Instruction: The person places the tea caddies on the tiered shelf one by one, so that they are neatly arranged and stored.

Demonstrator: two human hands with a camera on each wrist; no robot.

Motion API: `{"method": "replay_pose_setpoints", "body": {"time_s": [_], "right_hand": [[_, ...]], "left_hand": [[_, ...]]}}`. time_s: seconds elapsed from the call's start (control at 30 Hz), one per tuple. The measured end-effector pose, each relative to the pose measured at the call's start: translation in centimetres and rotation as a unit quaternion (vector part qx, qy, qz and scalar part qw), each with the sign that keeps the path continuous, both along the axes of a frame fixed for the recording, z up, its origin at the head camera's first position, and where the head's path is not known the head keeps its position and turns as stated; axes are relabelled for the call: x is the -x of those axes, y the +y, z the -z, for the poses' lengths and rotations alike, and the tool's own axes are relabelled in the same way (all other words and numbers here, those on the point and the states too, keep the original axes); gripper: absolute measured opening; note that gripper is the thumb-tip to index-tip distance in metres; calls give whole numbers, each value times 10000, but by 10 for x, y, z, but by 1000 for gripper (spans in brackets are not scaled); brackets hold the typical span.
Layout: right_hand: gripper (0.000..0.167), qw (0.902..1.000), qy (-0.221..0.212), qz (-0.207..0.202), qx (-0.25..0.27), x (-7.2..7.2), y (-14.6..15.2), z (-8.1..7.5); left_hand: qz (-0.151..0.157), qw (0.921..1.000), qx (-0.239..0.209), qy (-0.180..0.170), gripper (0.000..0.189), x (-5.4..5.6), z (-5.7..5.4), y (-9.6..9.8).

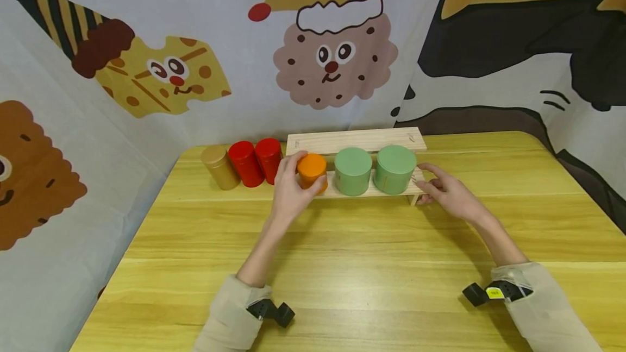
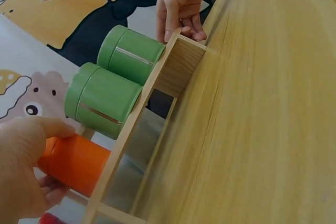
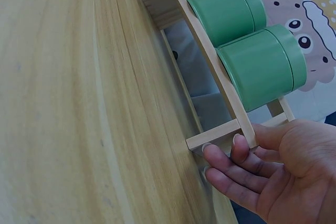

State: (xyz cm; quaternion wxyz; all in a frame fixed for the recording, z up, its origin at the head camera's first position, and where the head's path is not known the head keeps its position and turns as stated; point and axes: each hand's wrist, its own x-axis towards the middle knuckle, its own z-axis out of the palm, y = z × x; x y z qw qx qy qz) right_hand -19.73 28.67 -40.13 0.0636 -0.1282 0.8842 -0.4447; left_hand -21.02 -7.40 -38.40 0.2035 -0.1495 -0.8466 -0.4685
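Note:
An orange canister (image 1: 312, 168) stands on the front step of a two-step wooden rack (image 1: 357, 140), near its left end. My left hand (image 1: 292, 186) grips it, thumb on one side and fingers on the other. Two wider green canisters, one in the middle (image 1: 353, 171) and one to the right (image 1: 395, 169), stand beside it on the same step. My right hand (image 3: 283, 171) pinches the right end of that step, thumb above and fingertips against the end support. The left wrist view shows the orange canister (image 2: 76, 163) upright against the step.
Left of the rack, two red canisters (image 1: 246, 164) and a tan one (image 1: 220, 167) stand on the wooden table (image 1: 352, 265). A cloth with cartoon figures (image 1: 244, 69) hangs behind the table's back edge. The rack's upper step carries nothing.

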Motion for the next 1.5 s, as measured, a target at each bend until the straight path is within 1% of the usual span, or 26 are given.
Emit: {"method": "replay_pose_setpoints", "body": {"time_s": [0.13, 0.23, 0.33, 0.43, 0.57, 0.77, 0.97, 1.07, 1.2, 1.37, 1.5], "right_hand": [[60, 10000, -1, 9, -32, 0, 0, -1], [60, 10000, -4, 11, -40, 0, 0, -1], [60, 10000, 2, 8, -35, 0, 0, -1], [60, 10000, -3, 13, -29, -1, 0, -1], [61, 10000, -26, 29, -44, -1, -1, -1], [62, 10000, -49, 30, -62, 0, 0, -2], [61, 10000, -56, 20, -18, 1, 1, 0], [60, 10000, -54, 10, 18, 1, 2, 1], [60, 10000, -44, -10, 65, 0, 2, 0], [61, 10000, -48, -30, 79, 0, 0, -1], [61, 10000, -65, -14, 62, 0, -1, -1]], "left_hand": [[12, 10000, 6, -44, 60, 0, 1, 0], [20, 9999, 24, -139, 61, -1, 0, 0], [-36, 9996, 81, -263, 63, -2, -1, 0], [-111, 9995, 97, -275, 67, -3, -3, 0], [-151, 9998, 17, -114, 67, -4, -8, -2], [-69, 9998, -125, 152, 62, -5, -13, -7], [-10, 9994, -248, 220, 60, -6, -14, -15], [-49, 9992, -316, 238, 59, -6, -14, -20], [-123, 9985, -372, 374, 56, -6, -15, -27], [-324, 9970, -350, 612, 50, -4, -15, -37], [-448, 9959, -377, 695, 48, -4, -15, -45]]}}
